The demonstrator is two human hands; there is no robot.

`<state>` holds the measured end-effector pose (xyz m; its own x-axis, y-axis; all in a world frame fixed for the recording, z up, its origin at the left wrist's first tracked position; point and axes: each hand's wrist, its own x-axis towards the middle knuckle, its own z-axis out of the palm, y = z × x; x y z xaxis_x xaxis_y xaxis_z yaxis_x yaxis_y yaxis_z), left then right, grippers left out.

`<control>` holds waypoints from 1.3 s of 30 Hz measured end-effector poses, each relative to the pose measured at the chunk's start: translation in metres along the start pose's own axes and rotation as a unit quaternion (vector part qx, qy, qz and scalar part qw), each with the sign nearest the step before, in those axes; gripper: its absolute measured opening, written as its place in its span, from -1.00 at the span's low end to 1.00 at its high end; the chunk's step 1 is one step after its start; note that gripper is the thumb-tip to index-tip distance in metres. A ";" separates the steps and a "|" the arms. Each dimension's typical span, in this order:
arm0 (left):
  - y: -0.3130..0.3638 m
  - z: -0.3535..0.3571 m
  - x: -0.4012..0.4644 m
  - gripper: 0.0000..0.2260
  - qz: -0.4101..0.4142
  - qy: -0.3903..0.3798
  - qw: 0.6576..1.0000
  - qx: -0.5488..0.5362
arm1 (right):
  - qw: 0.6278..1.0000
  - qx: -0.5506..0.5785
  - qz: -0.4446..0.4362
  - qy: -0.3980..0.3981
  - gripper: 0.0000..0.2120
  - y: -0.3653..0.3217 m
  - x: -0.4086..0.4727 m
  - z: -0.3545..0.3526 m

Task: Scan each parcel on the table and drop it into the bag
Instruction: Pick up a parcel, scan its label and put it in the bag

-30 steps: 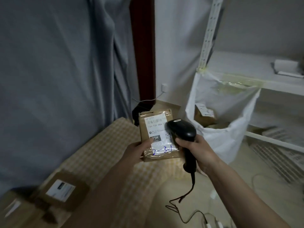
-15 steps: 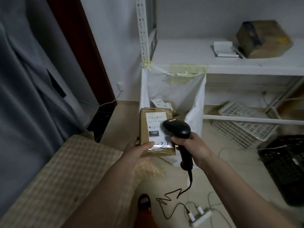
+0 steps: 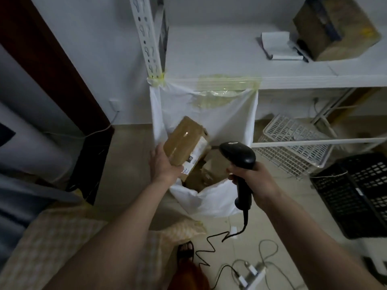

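Head view: parcel [image 3: 186,143] in left hand [image 3: 163,164] over bag [image 3: 230,122].

This looks like a small back room used for sorting parcels, more a makeshift storeroom than a shop floor. A white metal shelving rack [image 3: 272,80] stands against the bare far wall with a white bag [image 3: 230,120] taped open to its edge, a taped cardboard box [image 3: 335,28] on the shelf, and plastic crates, a white one [image 3: 293,147] and a black one [image 3: 356,195], on the tiled floor at right. A corded barcode scanner [image 3: 238,158], a power strip [image 3: 255,275] with loose cables on the floor and a checked cloth over the near-left worktop [image 3: 52,248] add to the improvised look.
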<state>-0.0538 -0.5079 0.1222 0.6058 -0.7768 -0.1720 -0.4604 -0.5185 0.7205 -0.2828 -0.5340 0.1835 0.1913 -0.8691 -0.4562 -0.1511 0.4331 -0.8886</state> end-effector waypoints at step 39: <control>-0.038 -0.020 -0.041 -0.70 0.082 -0.166 0.870 0.456 | 0.984 -0.074 0.038 -0.157 -0.86 0.011 -0.012 0.074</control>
<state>-0.0489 -0.4492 0.1153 0.3324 -0.8494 -0.4099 -0.9385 -0.3410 -0.0543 -0.2154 -0.5011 0.1759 0.4612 -0.7086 -0.5340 -0.3119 0.4339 -0.8452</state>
